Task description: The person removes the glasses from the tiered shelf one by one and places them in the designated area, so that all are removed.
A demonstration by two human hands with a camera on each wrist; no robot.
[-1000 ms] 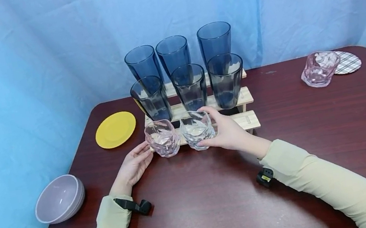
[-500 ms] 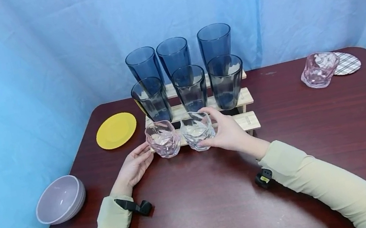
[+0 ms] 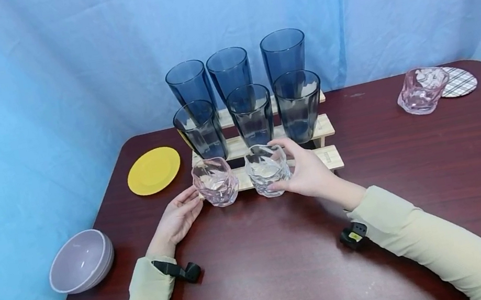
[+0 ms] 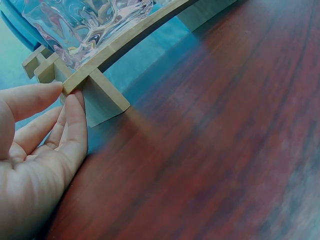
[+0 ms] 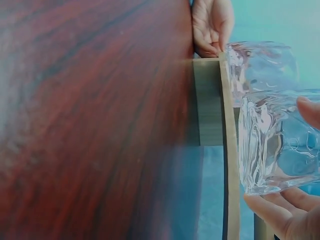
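My right hand [image 3: 311,172] grips a clear wavy tumbler [image 3: 265,175] by its side, thumb in front and fingers behind. The tumbler stands upright at the front, lowest step of a three-tier wooden rack [image 3: 329,157]. To its left on that step is a pinkish wavy tumbler [image 3: 216,186], a gap between the two. At the step's left end, my left hand [image 3: 178,219] pinches the board; the left wrist view shows the thumb [image 4: 37,97] at the top edge and a finger beneath. Tall blue-grey glasses [image 3: 251,116] stand on the two steps behind.
A yellow plate [image 3: 154,171] lies left of the rack, with stacked lavender bowls [image 3: 80,262] nearer the table's left edge. Back right, another pink tumbler [image 3: 422,93] stands by a checked round coaster [image 3: 460,81]. Blue curtains [image 3: 109,50] hang behind the dark red table [image 3: 266,273].
My right hand has shifted the clear tumbler a little to the right along the front step, widening the gap to the pink one. My left hand stays at the rack's end.
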